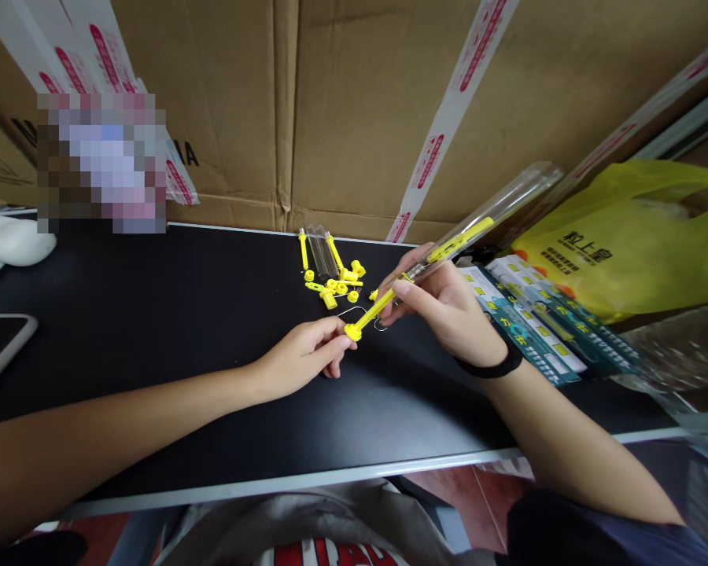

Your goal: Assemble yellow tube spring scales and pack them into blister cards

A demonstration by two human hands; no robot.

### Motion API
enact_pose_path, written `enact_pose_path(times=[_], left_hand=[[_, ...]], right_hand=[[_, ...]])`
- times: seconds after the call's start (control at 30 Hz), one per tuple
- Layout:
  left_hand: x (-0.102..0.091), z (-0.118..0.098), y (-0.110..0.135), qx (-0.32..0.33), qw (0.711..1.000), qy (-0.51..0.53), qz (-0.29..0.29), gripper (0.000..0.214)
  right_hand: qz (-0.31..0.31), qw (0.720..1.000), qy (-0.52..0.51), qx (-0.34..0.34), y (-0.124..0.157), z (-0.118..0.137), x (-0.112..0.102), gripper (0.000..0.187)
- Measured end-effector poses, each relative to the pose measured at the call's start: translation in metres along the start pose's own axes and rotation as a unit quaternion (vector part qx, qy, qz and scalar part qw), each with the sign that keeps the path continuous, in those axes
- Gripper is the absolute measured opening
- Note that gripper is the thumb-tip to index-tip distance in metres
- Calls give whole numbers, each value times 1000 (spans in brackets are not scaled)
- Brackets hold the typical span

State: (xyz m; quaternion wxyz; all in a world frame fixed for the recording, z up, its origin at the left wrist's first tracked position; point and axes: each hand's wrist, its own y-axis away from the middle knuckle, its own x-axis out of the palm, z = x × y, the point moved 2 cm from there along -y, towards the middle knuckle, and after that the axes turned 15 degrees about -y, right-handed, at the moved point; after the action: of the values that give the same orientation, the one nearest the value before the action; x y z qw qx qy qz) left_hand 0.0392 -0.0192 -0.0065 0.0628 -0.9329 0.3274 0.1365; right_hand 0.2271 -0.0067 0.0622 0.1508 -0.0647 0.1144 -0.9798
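Note:
My right hand [442,306] is closed around a clear plastic tube [507,200] that slants up to the right. Inside the tube lies a yellow plastic piece with slots [457,240]. From the tube's lower end a yellow rod [374,310] sticks out toward my left hand [310,350]. Left thumb and fingers pinch the rod's round yellow end. A thin bent metal wire [381,324] shows just behind the rod; what it joins to is hidden. Beyond both hands, small yellow plastic parts [330,299] lie in a loose pile, beside several clear tubes [322,251].
Printed boxes in green and white [536,322] lie right of my right hand, near a yellow plastic bag [625,244]. A phone-like device [3,346] and a white rounded object [20,241] are on the left. Large cardboard boxes [342,118] stand behind the black table [212,448].

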Motion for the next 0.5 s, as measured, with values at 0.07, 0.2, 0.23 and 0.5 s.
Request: enact_pose_path(times=[0.07, 0.2, 0.23, 0.5], left_hand=[[-1, 0, 0, 1, 1000, 14, 12, 29], [-3, 0, -2, 9, 998, 46, 40, 37], [-4, 1, -3, 10, 998, 53, 44, 38], [-8, 4, -8, -8, 985, 145, 89, 42]], right_hand=[[12, 1000, -4, 5, -1, 0, -1, 33], [51, 998, -17, 10, -3, 0, -4, 31], [60, 998, -19, 11, -3, 0, -5, 31], [97, 995, -13, 19, -1, -3, -3, 23]])
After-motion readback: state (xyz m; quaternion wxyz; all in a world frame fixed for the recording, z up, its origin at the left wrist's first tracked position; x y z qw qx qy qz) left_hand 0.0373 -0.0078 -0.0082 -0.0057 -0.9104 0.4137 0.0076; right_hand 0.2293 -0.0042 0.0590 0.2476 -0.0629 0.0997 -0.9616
